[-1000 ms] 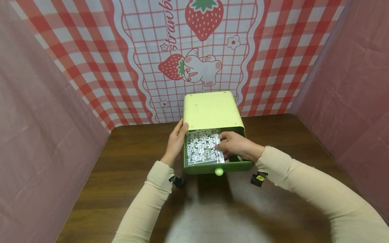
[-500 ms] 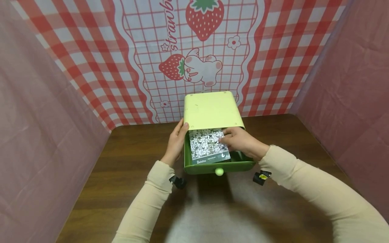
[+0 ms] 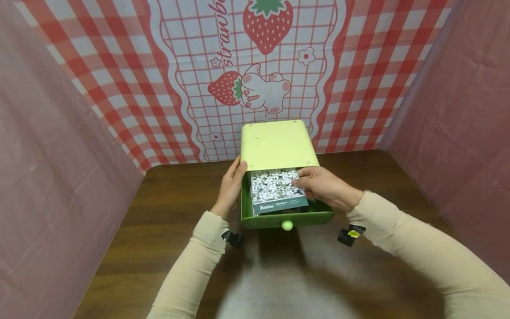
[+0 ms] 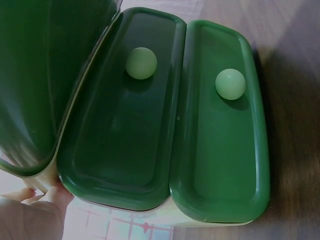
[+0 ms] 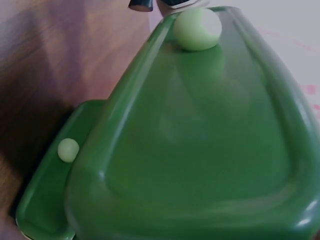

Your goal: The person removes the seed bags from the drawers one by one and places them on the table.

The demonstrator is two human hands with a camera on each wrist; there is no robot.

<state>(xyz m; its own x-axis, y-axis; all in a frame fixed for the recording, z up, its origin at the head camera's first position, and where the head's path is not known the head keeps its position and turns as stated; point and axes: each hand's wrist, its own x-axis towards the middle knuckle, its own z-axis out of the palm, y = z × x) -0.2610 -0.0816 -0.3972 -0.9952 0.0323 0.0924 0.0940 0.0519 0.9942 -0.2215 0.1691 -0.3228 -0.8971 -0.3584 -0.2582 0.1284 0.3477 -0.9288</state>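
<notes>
A small yellow-topped drawer cabinet (image 3: pixel 279 144) stands on the table with its green top drawer (image 3: pixel 264 223) pulled out. My left hand (image 3: pixel 230 188) rests on the cabinet's left side, fingers fairly straight along the wall. My right hand (image 3: pixel 328 188) pinches the right edge of a seed packet (image 3: pixel 275 188) printed with white flowers and a dark green "Beishu" band. The packet lies flat over the drawer opening, its back end under the cabinet top. What lies beneath it is mostly hidden. In the left wrist view, two lower drawers (image 4: pixel 117 130) (image 4: pixel 225 150) are closed.
Pale green round knobs (image 3: pixel 287 225) stick out from the drawer fronts. A red-and-white strawberry cloth (image 3: pixel 191 66) hangs right behind the cabinet. Pink curtains (image 3: pixel 446 110) close in both sides of the brown wooden table (image 3: pixel 159 248).
My right hand has shifted right and slightly up, drawing the seed packet along; its printed green band now shows fully. My left hand and the cabinet have stayed put.
</notes>
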